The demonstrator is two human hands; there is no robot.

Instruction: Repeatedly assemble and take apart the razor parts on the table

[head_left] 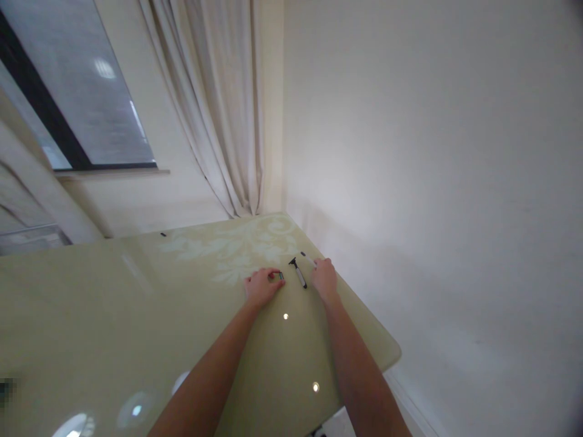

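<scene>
My left hand (pixel 263 286) rests on the table, its thumb and index finger closed on the two ends of a small dark, greenish bar-shaped piece (pixel 281 276); its exact kind is too small to make out. Just right of it lies a razor (pixel 299 275) with a black head and a silver-grey handle, its head pointing away from me. My right hand (pixel 325 277) is closed around a slim white stick with a dark tip (pixel 308 259), which sticks out to the far left of the fingers. The stick's other end is hidden in the hand.
The glossy pale-green table (pixel 136 315) has a leaf pattern and light reflections. A small dark object (pixel 163 234) lies near its back edge. A white wall (pixel 432 182) runs along the right, with a curtain (pixel 228 109) and window behind. A white item (pixel 337 423) shows below the front edge.
</scene>
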